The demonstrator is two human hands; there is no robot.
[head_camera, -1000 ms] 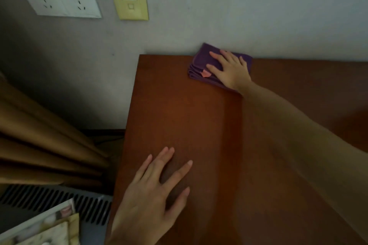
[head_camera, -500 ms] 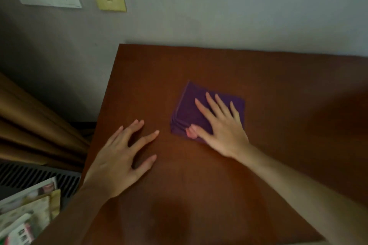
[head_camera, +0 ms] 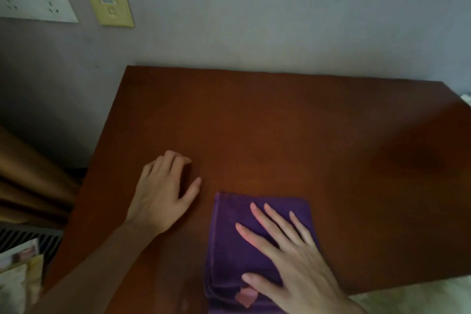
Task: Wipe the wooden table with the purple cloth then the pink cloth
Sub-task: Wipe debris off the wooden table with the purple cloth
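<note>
Counter (head_camera: 280,135): reddish-brown wood, smooth, slight sheen, rectangular top w/ far edge against a grey wall.

Purple cloth (head_camera: 229,250): soft fabric, folded into a thick rectangle, stitched hem along left edge, layers visible at near-left corner. Small pink tag (head_camera: 246,297) near its bottom edge. Lies flat at near edge of counter, centre-right of view.

Right hand (head_camera: 298,260): palm down on cloth, fingers (head_camera: 267,222) splayed apart and flat, pressing on top, not gripping. Thumb tip just above the pink tag.

Left hand (head_camera: 160,201): bare wood, left of cloth, not touching it. Fingers curled loosely at the knuckles, thumb out toward cloth; holds nothing.

Bkgd: white socket plate (head_camera: 33,0) + yellowish wall plate (head_camera: 110,6) on wall, tan curtain folds (head_camera: 28,181) at left.
</note>
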